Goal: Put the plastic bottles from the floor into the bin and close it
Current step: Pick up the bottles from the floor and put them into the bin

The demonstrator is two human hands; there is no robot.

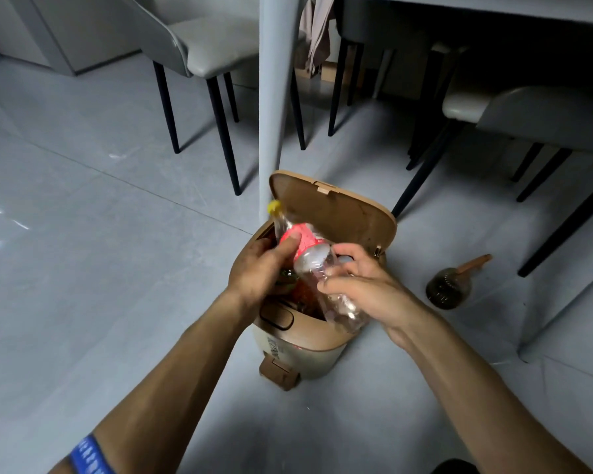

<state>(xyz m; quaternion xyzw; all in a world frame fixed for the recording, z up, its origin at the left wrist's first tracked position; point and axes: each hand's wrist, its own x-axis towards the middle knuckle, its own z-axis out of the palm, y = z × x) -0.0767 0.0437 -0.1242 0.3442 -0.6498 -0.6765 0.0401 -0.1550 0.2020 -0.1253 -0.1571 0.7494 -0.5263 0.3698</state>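
Observation:
A tan pedal bin (300,340) stands on the floor with its lid (336,213) tipped up and back. Over its mouth my left hand (259,268) grips a clear plastic bottle (302,242) with a red label and yellow cap, cap pointing up and away. My right hand (360,280) holds a second clear plastic bottle (343,307) that lies across the bin's front right rim. Red and dark rubbish shows inside the bin. A dark brownish bottle (451,285) with an orange-brown neck lies on the floor to the right of the bin.
A white table leg (274,97) rises directly behind the bin. Grey chairs with thin black legs (223,131) stand to the left, behind and right (541,114). The grey tiled floor (83,268) stretches out to the left. A blue wristband (89,456) is on my left forearm.

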